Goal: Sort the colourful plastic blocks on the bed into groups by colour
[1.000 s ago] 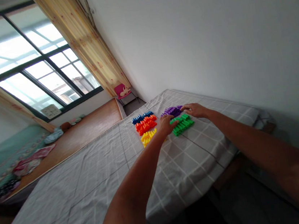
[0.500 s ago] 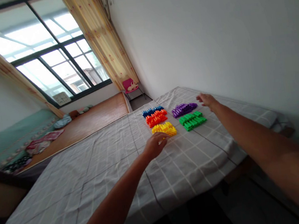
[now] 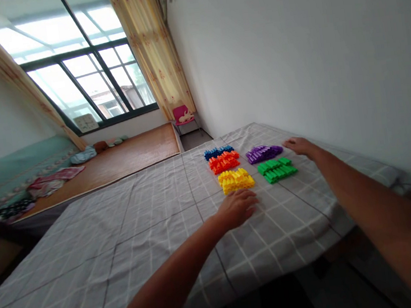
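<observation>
Five colour-sorted piles of small plastic tube-like pieces lie on the checked grey cloth (image 3: pixel 155 230). Nearest to me is the yellow pile (image 3: pixel 235 180); just in front of it my left hand (image 3: pixel 237 207) hovers low or rests on the cloth, palm down, fingers stretched out and holding nothing. Beyond the yellow are the orange pile (image 3: pixel 223 162) and the dark blue pile (image 3: pixel 219 152). To the right sit the purple pile (image 3: pixel 264 153) and the green pile (image 3: pixel 277 170). My right hand (image 3: pixel 298 146) is beside the purple pile's right end, fingers loosely bent, with nothing visible in them.
A white wall (image 3: pixel 290 53) runs along the table's right side. Past the far left edge is a low brown platform (image 3: pixel 141 149) with cloths on it. A pink chair (image 3: pixel 181 113) stands in the far corner by the curtain (image 3: pixel 151 46).
My left hand has drawn back from the yellow pile toward me, its fingers straightening. The right hand stays by the purple pile. The view has shifted slightly, moving the piles rightward in the picture.
</observation>
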Demonstrator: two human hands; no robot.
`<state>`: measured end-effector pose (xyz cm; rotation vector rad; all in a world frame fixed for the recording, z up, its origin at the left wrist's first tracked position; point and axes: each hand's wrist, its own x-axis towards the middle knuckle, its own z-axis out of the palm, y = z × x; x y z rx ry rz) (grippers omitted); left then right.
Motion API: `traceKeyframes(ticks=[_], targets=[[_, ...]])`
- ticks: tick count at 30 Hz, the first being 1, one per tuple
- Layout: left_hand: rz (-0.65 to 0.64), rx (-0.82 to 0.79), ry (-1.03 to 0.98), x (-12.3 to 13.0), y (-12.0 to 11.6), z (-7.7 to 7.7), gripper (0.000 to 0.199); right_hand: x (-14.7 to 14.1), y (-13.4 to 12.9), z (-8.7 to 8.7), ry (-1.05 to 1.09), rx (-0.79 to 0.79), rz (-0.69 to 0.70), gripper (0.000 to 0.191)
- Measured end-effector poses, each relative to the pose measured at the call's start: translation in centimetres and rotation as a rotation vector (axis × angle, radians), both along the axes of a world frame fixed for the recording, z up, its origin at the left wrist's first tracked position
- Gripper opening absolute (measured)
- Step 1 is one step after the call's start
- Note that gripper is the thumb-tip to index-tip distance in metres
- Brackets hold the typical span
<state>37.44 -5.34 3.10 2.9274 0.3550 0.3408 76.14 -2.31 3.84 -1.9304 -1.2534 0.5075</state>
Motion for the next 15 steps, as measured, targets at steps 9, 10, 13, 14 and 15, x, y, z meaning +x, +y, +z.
traceKeyframes(ticks=[9, 10, 13, 14, 15], targets=[[0.288, 0.061, 0.148, 3.3, 7.4, 2.9, 0.078, 0.0, -1.8, 0.4, -0.477, -0.371, 0.618, 0.118], [0.29, 0.039, 0.199, 3.8, 7.9, 2.8, 0.082, -0.3, -1.5, 0.1, -0.513, -0.39, 0.628, 0.12], [0.279, -0.021, 0.306, 5.0, 8.9, 2.6, 0.09, -1.4, -0.6, -0.3, -0.559, -0.372, 0.679, 0.117], [0.278, -0.037, 0.322, 5.2, 9.0, 2.6, 0.09, -1.9, -0.3, -0.3, -0.558, -0.353, 0.696, 0.114], [0.276, -0.049, 0.329, 5.4, 9.1, 2.5, 0.09, -2.5, -0.2, -0.3, -0.551, -0.333, 0.708, 0.11]])
